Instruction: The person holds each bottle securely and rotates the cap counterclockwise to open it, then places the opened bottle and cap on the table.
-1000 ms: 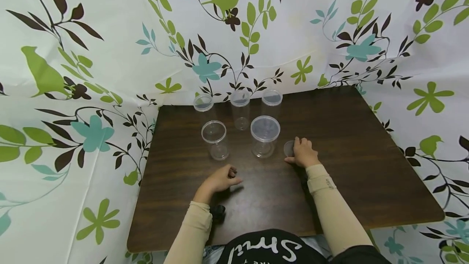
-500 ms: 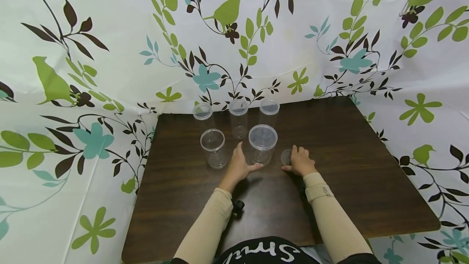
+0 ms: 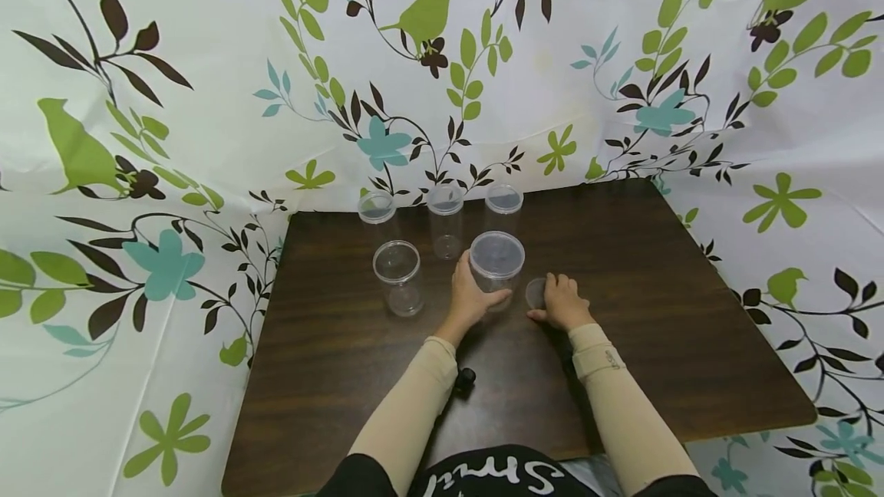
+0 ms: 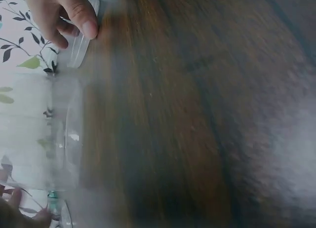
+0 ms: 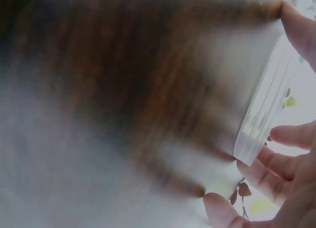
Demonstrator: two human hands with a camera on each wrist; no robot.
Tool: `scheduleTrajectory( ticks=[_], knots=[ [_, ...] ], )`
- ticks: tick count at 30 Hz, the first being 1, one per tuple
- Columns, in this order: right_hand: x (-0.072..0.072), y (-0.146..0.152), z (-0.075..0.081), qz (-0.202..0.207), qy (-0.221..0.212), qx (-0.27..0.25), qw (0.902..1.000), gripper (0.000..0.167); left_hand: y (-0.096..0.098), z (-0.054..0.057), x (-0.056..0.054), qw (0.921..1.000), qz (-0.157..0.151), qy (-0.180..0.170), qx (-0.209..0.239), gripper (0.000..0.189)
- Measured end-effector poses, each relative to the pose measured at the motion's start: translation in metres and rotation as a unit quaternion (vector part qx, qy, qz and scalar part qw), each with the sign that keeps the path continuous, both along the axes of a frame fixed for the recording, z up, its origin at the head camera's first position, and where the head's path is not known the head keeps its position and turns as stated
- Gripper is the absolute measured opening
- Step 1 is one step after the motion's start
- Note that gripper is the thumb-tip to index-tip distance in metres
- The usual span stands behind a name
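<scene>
My left hand (image 3: 473, 294) is at the near left side of a wide clear plastic jar (image 3: 499, 282) with a greyish lid, thumb across its front and fingers round its left side. In the left wrist view the jar (image 4: 42, 134) stands between the fingers at the bottom and the other hand above. My right hand (image 3: 565, 304) holds a round translucent lid (image 3: 536, 293) lying on the table, to the right of the jar. The right wrist view shows the lid's ridged rim (image 5: 264, 102) between thumb and fingers, fingertips down at the wood.
An open-topped clear jar (image 3: 397, 274) stands left of the left hand. Behind are three taller lidded jars, left (image 3: 377, 213), middle (image 3: 445, 221) and right (image 3: 504, 205), near the back edge. The brown wooden table (image 3: 677, 328) meets a leaf-patterned cloth (image 3: 228, 98).
My left hand has moved right and forward from the table's near side to the wide lidded jar, its fingers coming round it. The right hand has stayed at the lid.
</scene>
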State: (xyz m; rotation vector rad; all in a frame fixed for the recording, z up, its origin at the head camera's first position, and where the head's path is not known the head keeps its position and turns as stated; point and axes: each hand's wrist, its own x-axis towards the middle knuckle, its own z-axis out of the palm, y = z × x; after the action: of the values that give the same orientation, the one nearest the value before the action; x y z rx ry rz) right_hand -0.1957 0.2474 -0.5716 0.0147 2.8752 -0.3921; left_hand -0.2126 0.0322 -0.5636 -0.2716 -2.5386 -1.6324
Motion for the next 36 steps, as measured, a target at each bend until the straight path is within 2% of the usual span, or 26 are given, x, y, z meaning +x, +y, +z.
scheduleTrajectory(
  ticks=[3, 6, 9, 12, 14, 15, 16, 17, 20, 23, 24, 25, 27, 28, 32, 36],
  knots=[
    [-0.001, 0.000, 0.001, -0.003, -0.001, -0.015, 0.9999, 0.106, -0.007, 0.004, 0.007, 0.9998, -0.012, -0.003, 0.018, 0.105],
    [0.000, 0.003, 0.003, -0.010, -0.013, -0.036, 0.9992, 0.113, -0.016, 0.006, 0.016, 0.9966, -0.049, -0.010, 0.065, 0.103],
    [0.002, 0.006, 0.006, -0.015, -0.012, -0.057, 0.9982, 0.115, -0.026, 0.003, 0.025, 0.9907, -0.079, -0.023, 0.108, 0.101],
    [0.005, 0.007, 0.014, -0.011, 0.025, -0.076, 0.9968, 0.113, -0.036, 0.000, 0.034, 0.9879, -0.087, -0.038, 0.123, 0.100],
    [0.006, 0.003, 0.023, 0.015, 0.057, -0.116, 0.9914, 0.112, -0.044, -0.002, 0.038, 0.9883, -0.082, -0.045, 0.120, 0.098],
    [0.006, -0.001, 0.028, 0.037, 0.071, -0.148, 0.9858, 0.115, -0.047, -0.002, 0.039, 0.9882, -0.081, -0.046, 0.121, 0.098],
    [0.005, -0.006, 0.034, 0.062, 0.082, -0.185, 0.9774, 0.120, -0.051, -0.003, 0.041, 0.9891, -0.078, -0.045, 0.117, 0.098],
    [0.005, -0.012, 0.039, 0.092, 0.089, -0.231, 0.9644, 0.125, -0.053, 0.003, 0.044, 0.9892, -0.079, -0.043, 0.116, 0.098],
    [0.006, -0.036, 0.048, 0.158, 0.084, -0.371, 0.9111, 0.139, -0.057, 0.002, 0.046, 0.9902, -0.087, -0.020, 0.107, 0.100],
    [0.010, -0.058, 0.050, 0.166, 0.081, -0.480, 0.8577, 0.141, -0.053, 0.003, 0.047, 0.9942, -0.083, 0.016, 0.066, 0.104],
    [0.011, -0.064, 0.050, 0.156, 0.084, -0.505, 0.8447, 0.141, -0.052, -0.001, 0.046, 0.9951, -0.079, 0.029, 0.052, 0.106],
    [0.012, -0.069, 0.050, 0.145, 0.088, -0.525, 0.8338, 0.140, -0.051, 0.000, 0.046, 0.9958, -0.075, 0.036, 0.040, 0.108],
    [0.013, -0.075, 0.051, 0.122, 0.094, -0.558, 0.8157, 0.135, -0.050, 0.002, 0.047, 0.9960, -0.067, 0.052, 0.030, 0.114],
    [0.013, -0.077, 0.051, 0.114, 0.096, -0.567, 0.8099, 0.130, -0.050, 0.003, 0.046, 0.9957, -0.065, 0.058, 0.031, 0.118],
    [0.014, -0.079, 0.054, 0.087, 0.088, -0.585, 0.8012, 0.107, -0.050, 0.005, 0.046, 0.9949, -0.068, 0.065, 0.036, 0.126],
    [0.017, -0.080, 0.055, 0.069, 0.077, -0.602, 0.7922, 0.092, -0.052, 0.009, 0.047, 0.9964, -0.068, 0.050, 0.010, 0.120]
  ],
)
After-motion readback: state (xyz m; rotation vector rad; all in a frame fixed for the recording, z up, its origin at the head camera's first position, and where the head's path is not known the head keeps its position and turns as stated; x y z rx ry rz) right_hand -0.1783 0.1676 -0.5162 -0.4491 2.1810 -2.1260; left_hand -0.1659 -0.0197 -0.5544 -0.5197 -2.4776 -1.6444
